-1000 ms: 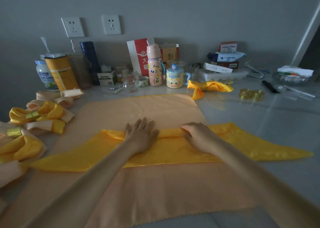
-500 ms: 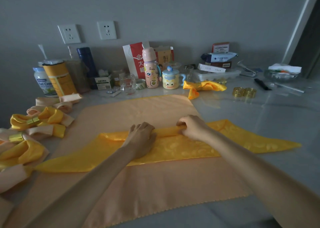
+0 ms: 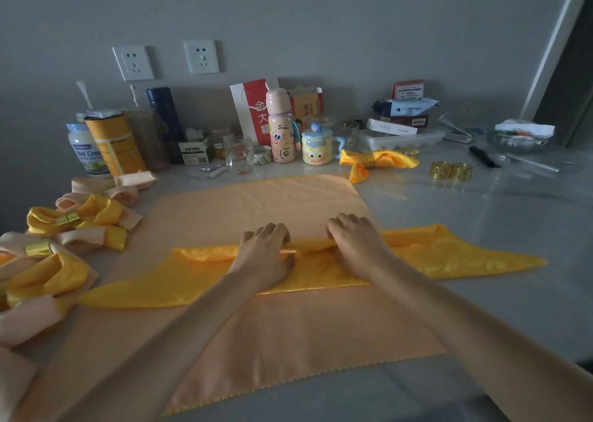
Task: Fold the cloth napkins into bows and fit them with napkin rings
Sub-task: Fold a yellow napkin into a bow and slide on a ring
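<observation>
A shiny yellow napkin (image 3: 449, 256), folded into a long band with pointed ends, lies across a flat peach napkin (image 3: 272, 335). My left hand (image 3: 263, 254) and my right hand (image 3: 356, 242) sit side by side on its middle, fingers curled over the rolled far edge. Two loose gold napkin rings (image 3: 451, 170) stand at the right rear. A finished yellow bow with a ring (image 3: 375, 160) lies behind the peach napkin. Several finished yellow and peach bows (image 3: 73, 221) are heaped at the left.
Clutter lines the wall: a yellow canister (image 3: 114, 144), a milk powder jar (image 3: 85, 153), a blue flask (image 3: 165, 123), a glass mug (image 3: 239, 155), a pink bottle (image 3: 281, 131), a cartoon cup (image 3: 317, 147), boxes (image 3: 402, 116) and a glass dish (image 3: 518, 136). The grey tabletop (image 3: 497, 229) stretches right.
Both hands have curled from flat to gripping the napkin's far edge and rolled it toward me. The view has shifted slightly.
</observation>
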Motion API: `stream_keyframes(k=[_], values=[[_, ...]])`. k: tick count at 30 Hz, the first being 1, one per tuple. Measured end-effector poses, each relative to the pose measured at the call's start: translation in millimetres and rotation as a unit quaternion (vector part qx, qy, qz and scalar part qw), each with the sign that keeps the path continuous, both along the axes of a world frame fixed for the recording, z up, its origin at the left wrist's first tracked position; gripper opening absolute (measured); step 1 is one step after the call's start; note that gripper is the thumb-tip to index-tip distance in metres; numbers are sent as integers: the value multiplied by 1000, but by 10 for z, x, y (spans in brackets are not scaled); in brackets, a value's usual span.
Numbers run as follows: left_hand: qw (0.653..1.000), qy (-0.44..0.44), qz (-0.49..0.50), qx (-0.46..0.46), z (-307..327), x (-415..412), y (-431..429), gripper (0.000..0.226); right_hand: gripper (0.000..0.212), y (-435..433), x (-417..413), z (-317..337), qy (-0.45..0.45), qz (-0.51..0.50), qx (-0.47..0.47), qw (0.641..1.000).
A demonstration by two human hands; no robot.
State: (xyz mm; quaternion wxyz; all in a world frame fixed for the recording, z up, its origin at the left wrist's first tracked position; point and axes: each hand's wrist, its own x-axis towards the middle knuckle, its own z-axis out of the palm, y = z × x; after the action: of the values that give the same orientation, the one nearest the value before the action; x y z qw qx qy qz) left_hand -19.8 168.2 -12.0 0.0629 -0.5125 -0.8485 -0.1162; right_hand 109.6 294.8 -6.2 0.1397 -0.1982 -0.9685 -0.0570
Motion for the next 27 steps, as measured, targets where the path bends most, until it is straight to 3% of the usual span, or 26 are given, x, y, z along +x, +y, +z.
stream_keyframes(k=[5,7,9,12,17,23,27], values=[[999,-34,6,-38,-21,53,-32,35,35,-82,67,68,-81,10,-7,997],[997,-35,25,-62,-19,59,-10,35,34,-114,86,100,-110,-14,-105,988],[995,-22,45,-85,-19,86,20,35,28,-128,74,103,-66,-41,-187,979],[992,16,49,-111,-69,146,61,43,32,-134,-58,-13,10,-30,-158,987],[989,-44,38,-136,-157,115,28,50,47,-246,-197,-204,-94,-9,-183,979],[985,-99,46,-130,-159,64,57,52,65,-31,-19,-216,-135,-86,-195,968],[985,-97,52,-133,-198,44,39,55,65,206,250,-203,-139,-123,-201,962]])
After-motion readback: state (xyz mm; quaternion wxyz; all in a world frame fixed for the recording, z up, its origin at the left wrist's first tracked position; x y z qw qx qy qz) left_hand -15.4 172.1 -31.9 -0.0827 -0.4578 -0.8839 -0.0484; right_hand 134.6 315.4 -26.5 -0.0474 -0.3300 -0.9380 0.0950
